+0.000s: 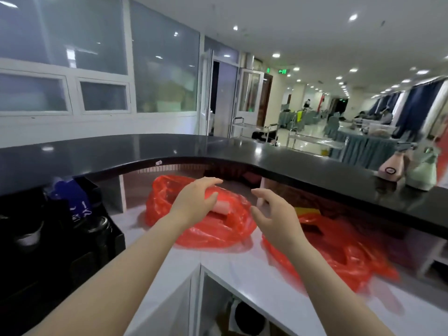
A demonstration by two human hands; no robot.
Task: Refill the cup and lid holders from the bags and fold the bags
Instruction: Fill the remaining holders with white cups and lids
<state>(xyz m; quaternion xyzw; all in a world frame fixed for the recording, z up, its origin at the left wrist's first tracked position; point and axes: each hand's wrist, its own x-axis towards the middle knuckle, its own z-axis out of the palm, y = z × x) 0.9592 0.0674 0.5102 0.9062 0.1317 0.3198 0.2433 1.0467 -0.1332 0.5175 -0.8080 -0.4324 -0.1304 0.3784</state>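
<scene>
**Both hands reach to the red bag on the white desk**

Head view: a white desk (254, 270) stands under a raised black counter (291, 154) that curves along its far edge. A red plastic bag (218, 229) lies near the far edge of the desk, about in the middle, partly under the overhang of the counter. Its mouth looks open, and a pale, whitish object (221, 206) shows inside; it is too blurred to say if it is cups or lids.

The left hand (194, 202) is over this bag with the fingers straight and close together, the palm turned down, the thumb a little apart. It seems to touch the top of the bag, but I cannot tell if it presses. The right hand (276, 214) is just beside the right side of the same bag, fingers spread and lightly bent, holding nothing.

A second red bag (339, 260) lies crumpled toward the right edge of the desk, apart from the first one. At the left edge stands a black holder (72, 238) with dark round things in its compartments and a blue and white packet (70, 192) at its far end.

On the right end of the counter stand a pink bottle (392, 166) and a pale green one (424, 170), near each other
</scene>
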